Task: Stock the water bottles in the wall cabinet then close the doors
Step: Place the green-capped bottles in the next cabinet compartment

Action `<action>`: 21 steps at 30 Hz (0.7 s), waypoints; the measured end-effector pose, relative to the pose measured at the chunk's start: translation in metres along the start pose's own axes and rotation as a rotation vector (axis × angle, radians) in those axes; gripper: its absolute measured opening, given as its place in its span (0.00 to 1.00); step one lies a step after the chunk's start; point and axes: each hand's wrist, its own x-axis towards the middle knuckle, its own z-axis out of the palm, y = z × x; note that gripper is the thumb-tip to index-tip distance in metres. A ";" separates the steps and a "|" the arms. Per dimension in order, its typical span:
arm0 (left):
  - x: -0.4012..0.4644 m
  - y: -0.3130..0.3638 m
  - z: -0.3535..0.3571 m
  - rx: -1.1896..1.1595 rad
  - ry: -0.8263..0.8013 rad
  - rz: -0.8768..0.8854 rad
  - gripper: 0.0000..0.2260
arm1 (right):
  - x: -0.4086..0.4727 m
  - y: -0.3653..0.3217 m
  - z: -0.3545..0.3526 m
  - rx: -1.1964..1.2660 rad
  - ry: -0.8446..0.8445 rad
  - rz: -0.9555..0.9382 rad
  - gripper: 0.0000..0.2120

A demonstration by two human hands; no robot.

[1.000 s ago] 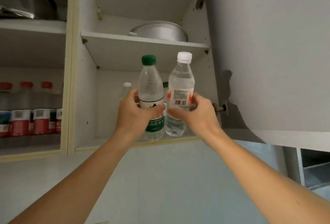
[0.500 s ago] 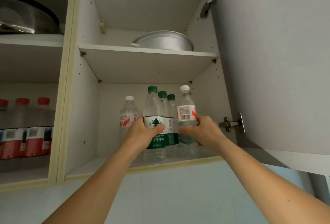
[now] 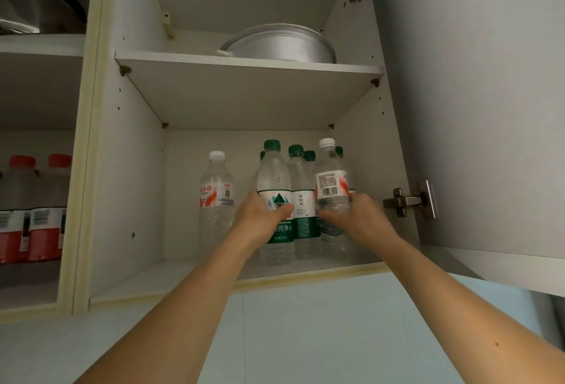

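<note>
cabinet shelf [image 3: 171,279]: both grips round bottles [image 3: 273,182]

Pale tiled wall [image 3: 290,337] below, steel pan [image 3: 278,47] on upper shelf [image 3: 244,65].

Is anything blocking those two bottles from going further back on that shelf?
Yes. Behind the green-capped bottle in the left hand and the white-capped bottle in the right hand stand more green-capped bottles, filling the back.
</note>
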 end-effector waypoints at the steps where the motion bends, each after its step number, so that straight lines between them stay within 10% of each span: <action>1: 0.002 0.000 0.002 0.015 0.006 0.001 0.20 | 0.001 0.003 0.000 -0.004 0.009 0.007 0.11; 21: -0.013 -0.004 -0.001 0.258 0.192 0.083 0.31 | -0.022 0.007 0.009 -0.250 0.261 -0.118 0.33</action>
